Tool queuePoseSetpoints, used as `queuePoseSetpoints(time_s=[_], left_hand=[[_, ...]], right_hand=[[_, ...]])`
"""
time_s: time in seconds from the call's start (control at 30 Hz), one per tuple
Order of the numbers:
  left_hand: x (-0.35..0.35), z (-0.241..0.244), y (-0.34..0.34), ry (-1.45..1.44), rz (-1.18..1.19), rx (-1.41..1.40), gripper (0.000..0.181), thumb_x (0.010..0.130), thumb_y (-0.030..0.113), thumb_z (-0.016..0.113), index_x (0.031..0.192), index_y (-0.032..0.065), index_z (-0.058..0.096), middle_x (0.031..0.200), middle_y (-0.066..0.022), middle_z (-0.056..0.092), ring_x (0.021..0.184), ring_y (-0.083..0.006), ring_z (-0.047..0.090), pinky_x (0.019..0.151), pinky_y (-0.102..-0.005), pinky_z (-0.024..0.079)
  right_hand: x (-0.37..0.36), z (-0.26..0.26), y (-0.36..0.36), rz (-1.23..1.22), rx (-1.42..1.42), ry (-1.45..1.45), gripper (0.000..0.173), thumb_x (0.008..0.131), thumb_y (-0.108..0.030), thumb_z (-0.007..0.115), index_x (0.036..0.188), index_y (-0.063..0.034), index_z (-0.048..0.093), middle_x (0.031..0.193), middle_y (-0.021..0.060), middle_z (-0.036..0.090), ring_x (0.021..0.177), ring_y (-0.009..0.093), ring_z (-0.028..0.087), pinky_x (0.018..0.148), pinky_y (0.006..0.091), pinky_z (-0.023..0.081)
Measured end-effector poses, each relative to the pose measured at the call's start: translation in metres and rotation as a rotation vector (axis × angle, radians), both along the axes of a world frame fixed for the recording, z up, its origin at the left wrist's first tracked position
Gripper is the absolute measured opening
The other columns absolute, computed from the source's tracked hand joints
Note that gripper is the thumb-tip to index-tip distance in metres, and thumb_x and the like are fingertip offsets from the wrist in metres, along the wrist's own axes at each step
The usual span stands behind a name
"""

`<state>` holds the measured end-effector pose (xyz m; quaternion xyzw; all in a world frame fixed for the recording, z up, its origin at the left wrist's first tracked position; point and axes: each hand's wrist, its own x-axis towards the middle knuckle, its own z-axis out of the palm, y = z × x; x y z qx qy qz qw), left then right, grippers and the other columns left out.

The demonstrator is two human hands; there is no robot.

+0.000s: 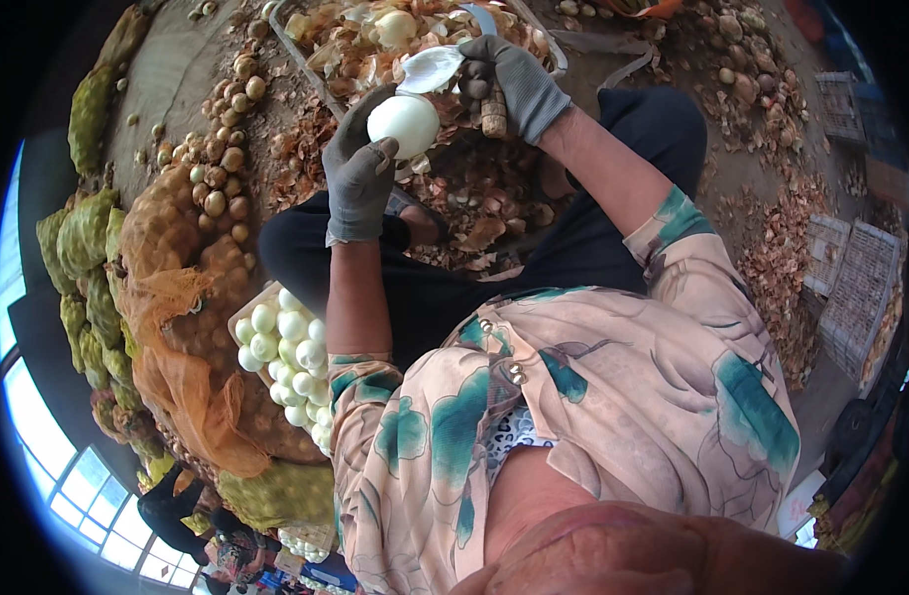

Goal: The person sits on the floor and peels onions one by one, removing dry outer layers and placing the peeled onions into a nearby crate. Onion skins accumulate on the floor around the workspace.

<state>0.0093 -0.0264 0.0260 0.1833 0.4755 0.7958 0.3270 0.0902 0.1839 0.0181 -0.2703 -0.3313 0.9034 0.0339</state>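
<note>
In the head view, my left hand [361, 167], in a grey work glove, holds a peeled white onion [404, 126] between thumb and fingers. My right hand [510, 85], gloved too, grips a knife by its wooden handle [493, 115], and the blade [480, 18] points away from me. A whitish piece of onion layer [429, 70] sits between the right fingertips and the onion, at the onion's upper edge. Beyond both hands lies a framed container [306, 56] heaped with onion skins [350, 44], with a pale onion [396, 29] on top.
A crate of peeled onions [287, 349] stands by my left elbow, beside an orange mesh sack [179, 297] of onions. Unpeeled onions [224, 160] and skins litter the floor. Green sacks [90, 238] line the far left; plastic crates [860, 290] stand at right. People [235, 554] are at lower left.
</note>
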Motion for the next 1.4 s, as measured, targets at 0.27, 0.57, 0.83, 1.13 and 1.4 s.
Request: queuePoseSetpoints(time_s=[0.27,0.57,0.83,1.13,1.4], left_hand=[[0.007,0.012,0.002,0.352,0.01,-0.289,0.069,0.07,0.003,0.073,0.136,-0.0092,0.052,0.133,-0.0183,0.058,0.119,-0.0263,0.059,0.1,-0.0383,0.051],[0.019,0.02,0.007,0.174,0.133,-0.288,0.056,0.08,0.003,0.077,0.131,-0.0082,0.057,0.118,-0.0149,0.067,0.104,-0.0211,0.066,0.093,-0.0336,0.055],[0.02,-0.003,0.01,0.007,0.279,-0.241,0.053,0.082,0.004,0.074,0.13,-0.0106,0.056,0.113,-0.017,0.067,0.101,-0.0214,0.067,0.089,-0.0339,0.056],[0.009,0.003,-0.004,-0.155,0.141,0.077,0.059,0.079,0.009,0.069,0.13,-0.0137,0.051,0.117,-0.0213,0.063,0.102,-0.0296,0.067,0.09,-0.0405,0.057],[-0.011,-0.01,-0.023,-0.034,0.166,0.079,0.038,0.097,0.016,0.061,0.125,-0.009,0.056,0.125,-0.0167,0.062,0.113,-0.0257,0.062,0.097,-0.0405,0.052]], right_hand=[[0.005,0.007,-0.025,0.249,0.497,-0.134,0.047,0.087,-0.048,0.075,0.098,-0.0028,0.067,0.068,-0.0005,0.06,0.052,0.004,0.053,0.046,0.0189,0.043],[0.002,-0.012,-0.012,0.052,0.197,0.144,0.033,0.092,-0.034,0.07,0.102,-0.0031,0.068,0.07,-0.0009,0.064,0.051,0.005,0.056,0.045,0.0161,0.044],[0.001,0.002,-0.026,0.081,0.675,0.223,0.031,0.095,-0.026,0.068,0.105,0.0026,0.071,0.072,0.0043,0.066,0.059,0.011,0.064,0.048,0.0238,0.051],[-0.013,-0.01,0.012,-0.073,0.433,-0.097,0.022,0.092,-0.022,0.072,0.095,-0.0001,0.072,0.069,-0.001,0.063,0.054,0.005,0.059,0.046,0.0187,0.049],[-0.007,-0.014,0.005,0.022,1.693,-0.077,0.035,0.095,-0.035,0.067,0.111,-0.0045,0.067,0.074,0.0098,0.068,0.061,0.018,0.066,0.057,0.0333,0.053]])
